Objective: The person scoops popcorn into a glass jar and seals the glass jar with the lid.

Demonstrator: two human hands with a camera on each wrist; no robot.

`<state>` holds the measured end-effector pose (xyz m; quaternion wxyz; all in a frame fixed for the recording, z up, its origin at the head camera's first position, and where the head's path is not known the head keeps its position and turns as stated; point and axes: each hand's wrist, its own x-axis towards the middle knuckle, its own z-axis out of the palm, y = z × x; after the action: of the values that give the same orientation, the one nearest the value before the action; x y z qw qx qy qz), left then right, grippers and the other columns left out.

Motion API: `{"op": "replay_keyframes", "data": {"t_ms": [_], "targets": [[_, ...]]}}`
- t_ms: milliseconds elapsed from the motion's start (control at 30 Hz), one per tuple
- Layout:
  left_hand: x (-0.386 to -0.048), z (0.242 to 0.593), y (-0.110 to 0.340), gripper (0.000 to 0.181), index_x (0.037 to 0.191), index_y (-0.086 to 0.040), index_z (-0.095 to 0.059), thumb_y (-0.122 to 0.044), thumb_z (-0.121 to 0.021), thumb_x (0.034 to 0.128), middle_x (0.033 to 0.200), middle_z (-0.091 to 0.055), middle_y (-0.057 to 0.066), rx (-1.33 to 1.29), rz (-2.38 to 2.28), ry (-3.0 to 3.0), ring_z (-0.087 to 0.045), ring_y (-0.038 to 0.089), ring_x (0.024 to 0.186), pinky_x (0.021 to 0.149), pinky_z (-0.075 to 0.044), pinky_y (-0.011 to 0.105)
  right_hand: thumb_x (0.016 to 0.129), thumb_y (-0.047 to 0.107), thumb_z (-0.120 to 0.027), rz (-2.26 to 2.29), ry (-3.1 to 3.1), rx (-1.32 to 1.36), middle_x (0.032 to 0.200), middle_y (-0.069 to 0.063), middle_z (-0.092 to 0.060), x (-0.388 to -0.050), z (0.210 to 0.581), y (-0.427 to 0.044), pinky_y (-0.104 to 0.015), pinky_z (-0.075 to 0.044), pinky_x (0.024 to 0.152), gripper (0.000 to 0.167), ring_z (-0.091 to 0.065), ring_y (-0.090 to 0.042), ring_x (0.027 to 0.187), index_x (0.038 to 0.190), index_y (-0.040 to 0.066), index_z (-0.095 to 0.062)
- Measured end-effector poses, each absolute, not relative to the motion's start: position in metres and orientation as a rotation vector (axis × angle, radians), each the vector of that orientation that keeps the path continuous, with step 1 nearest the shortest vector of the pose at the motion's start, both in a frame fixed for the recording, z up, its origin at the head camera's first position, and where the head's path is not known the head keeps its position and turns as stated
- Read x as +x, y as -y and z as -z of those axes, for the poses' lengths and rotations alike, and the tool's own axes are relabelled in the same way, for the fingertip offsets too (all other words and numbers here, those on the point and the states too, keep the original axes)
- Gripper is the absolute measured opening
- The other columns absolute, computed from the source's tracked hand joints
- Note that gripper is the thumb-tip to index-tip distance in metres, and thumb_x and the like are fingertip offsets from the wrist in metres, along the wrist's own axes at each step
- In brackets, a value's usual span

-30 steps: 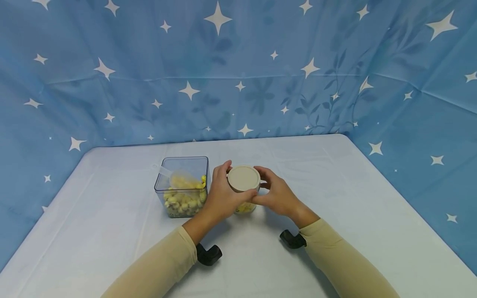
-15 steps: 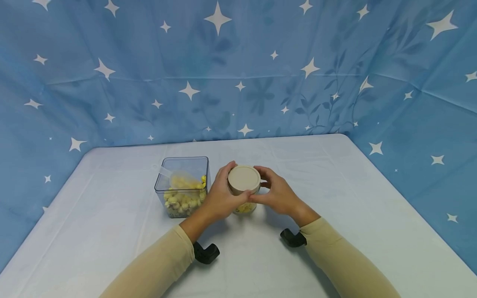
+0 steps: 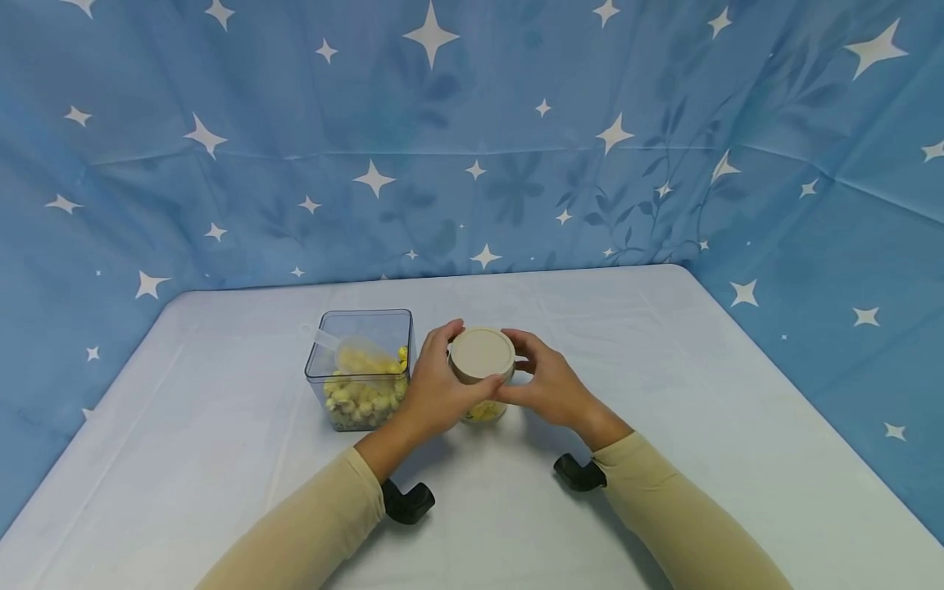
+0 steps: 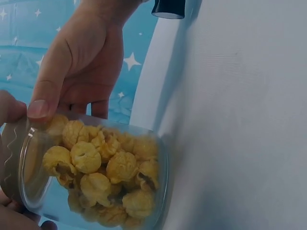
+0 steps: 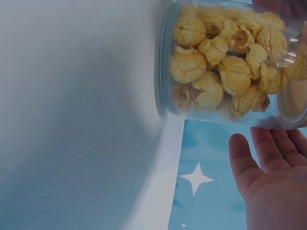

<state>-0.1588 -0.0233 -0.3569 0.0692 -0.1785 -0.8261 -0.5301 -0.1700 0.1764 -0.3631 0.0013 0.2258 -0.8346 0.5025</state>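
A clear jar of yellow popcorn with a round beige lid stands upright between my hands. My left hand grips the lid, its thumb across the near side. With the thumb just below the lid and fingers round the far side, my right hand holds the jar's upper part. In the right wrist view, the jar's base is close to the white cloth; whether it rests on it I cannot tell. The right little finger stays apart from the jar there.
Left of the jar, a square see-through box holds more popcorn. A translucent scoop lies in it, handle up at the left. Both stand on a white cloth-covered table. A blue starry curtain hangs behind.
The left wrist has shifted slightly left since a second ago, and the left thumb drew back, then came forward along the lid's edge. The right hand, jar and box stay almost unmoved.
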Motion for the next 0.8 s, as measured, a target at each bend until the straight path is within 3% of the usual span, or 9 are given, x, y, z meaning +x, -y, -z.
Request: {"op": "replay_keyframes", "data": {"t_ms": [400, 600, 800], "targets": [[-0.1598, 0.3579, 0.0285, 0.087, 0.156, -0.005, -0.029, -0.023, -0.079, 0.0856, 0.152, -0.037, 0.012, -0.6, 1.73, 2.509, -0.047, 0.03, 0.128, 0.101, -0.043, 0.051, 0.084, 0.018, -0.083, -1.57, 2.639, 0.742, 0.14, -0.018, -0.051, -0.1722, 0.3612, -0.1777, -0.049, -0.043, 0.105, 0.081, -0.051, -0.034, 0.128, 0.149, -0.003, -0.039], [-0.158, 0.3591, 0.0275, 0.088, 0.158, -0.004, -0.022, -0.027, -0.073, 0.09, 0.156, -0.029, 0.015, -0.609, 1.688, 2.543, -0.045, 0.032, 0.129, 0.101, -0.043, 0.053, 0.085, 0.019, -0.082, -1.584, 2.662, 0.737, 0.144, -0.02, -0.048, -0.1728, 0.3599, -0.1775, -0.049, -0.042, 0.105, 0.086, -0.049, -0.034, 0.13, 0.152, -0.005, -0.033], [-0.154, 0.3502, 0.0249, 0.092, 0.157, -0.006, -0.025, -0.038, -0.077, 0.0878, 0.158, -0.027, 0.014, -0.568, 1.582, 2.525, -0.042, 0.032, 0.134, 0.103, -0.04, 0.057, 0.087, 0.023, -0.08, -1.429, 2.637, 0.763, 0.151, -0.017, -0.043, -0.1694, 0.355, -0.1811, -0.051, -0.043, 0.104, 0.085, -0.045, -0.032, 0.135, 0.153, -0.002, -0.033]]}}
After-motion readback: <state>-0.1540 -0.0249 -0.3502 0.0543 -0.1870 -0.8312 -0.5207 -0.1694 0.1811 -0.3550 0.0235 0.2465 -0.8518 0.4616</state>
